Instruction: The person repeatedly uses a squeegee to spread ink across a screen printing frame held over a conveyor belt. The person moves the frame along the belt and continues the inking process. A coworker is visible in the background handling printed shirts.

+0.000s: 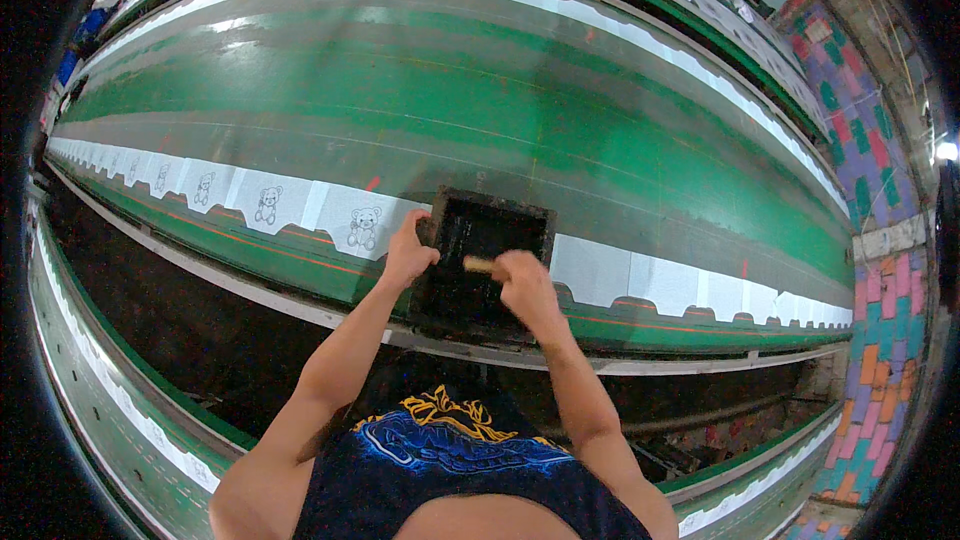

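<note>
A black square printing screen frame [483,210] lies on a row of white fabric pieces [300,202] along the near edge of a long green table [420,110]. My left hand [408,252] grips the frame's left side. My right hand [524,280] is closed on a wooden-handled squeegee [479,264] held inside the frame. Fabric pieces to the left carry printed bear outlines [364,227]; the pieces to the right [640,280] are plain white.
A second strip of white pieces [560,0] runs along the far edge of the green table. A dark aisle [180,310] lies between this table and another green table [110,390] behind me. A wall of coloured blocks [880,290] stands at the right.
</note>
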Motion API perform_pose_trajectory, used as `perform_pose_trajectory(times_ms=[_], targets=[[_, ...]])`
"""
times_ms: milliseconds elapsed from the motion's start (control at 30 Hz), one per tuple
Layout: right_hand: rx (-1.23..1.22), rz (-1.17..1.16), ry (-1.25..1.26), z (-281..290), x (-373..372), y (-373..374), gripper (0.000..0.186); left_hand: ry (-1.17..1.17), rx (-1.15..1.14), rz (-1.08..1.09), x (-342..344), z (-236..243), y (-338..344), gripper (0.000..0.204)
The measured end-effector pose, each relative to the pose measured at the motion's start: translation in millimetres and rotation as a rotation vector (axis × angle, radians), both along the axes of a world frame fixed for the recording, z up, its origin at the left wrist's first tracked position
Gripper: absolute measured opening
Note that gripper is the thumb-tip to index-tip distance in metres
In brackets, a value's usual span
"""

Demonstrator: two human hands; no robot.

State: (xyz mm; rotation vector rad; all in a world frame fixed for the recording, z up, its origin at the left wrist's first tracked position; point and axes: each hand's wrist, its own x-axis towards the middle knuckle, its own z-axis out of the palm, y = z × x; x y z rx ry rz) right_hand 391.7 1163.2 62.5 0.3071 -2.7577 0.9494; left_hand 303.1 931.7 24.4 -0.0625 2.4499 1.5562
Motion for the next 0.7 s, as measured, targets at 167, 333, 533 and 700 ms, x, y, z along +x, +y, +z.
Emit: perform_pose_trajectory(times_ms=[167, 333, 533, 700], targets=[[0.035, -0.118, 0.026, 1, -54, 6, 0.015, -0.125, -0.039, -0.033, 1, 29, 5, 0.073], [0.053, -0.047, 0.078, -22, 6, -11, 0.027, -0.051, -0.014, -0.026, 2, 11, 0, 0.071], [0.082, 0.038, -0.026, -23, 94, -36, 0.044, -0.098, 0.031, -0.040, 1, 7, 1, 0.074], [-0.090, -0.059, -0.059, 14, 101, -23, 0.047, 0.043, 0.057, -0.005, 3, -17, -2, 0.075]])
